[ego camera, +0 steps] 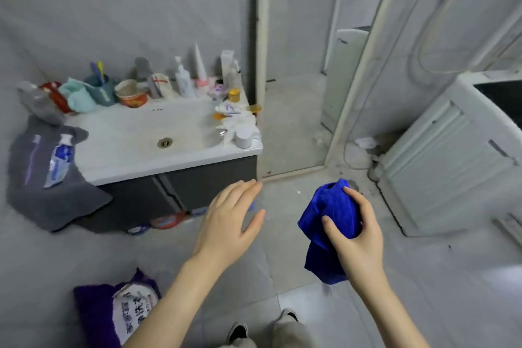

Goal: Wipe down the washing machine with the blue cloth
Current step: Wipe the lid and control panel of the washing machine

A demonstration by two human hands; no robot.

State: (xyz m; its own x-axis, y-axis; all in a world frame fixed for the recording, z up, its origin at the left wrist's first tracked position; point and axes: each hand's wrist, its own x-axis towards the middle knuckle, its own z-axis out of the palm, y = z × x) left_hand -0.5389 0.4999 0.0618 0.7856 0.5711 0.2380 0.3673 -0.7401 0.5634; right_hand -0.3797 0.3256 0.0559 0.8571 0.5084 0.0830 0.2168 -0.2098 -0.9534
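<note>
Right hand (358, 243) round one blue cloth (334, 213); left hand (226, 223) spread; perhaps one washing machine (452, 155)

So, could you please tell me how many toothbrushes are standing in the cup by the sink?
2. A purple toothbrush and a yellow toothbrush stand side by side in the teal cup at the back left of the sink; more could be hidden among the clutter.

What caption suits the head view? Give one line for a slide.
Bathroom: the right hand holds the blue cloth, the left hand is open, washer at right, sink at left.
</note>
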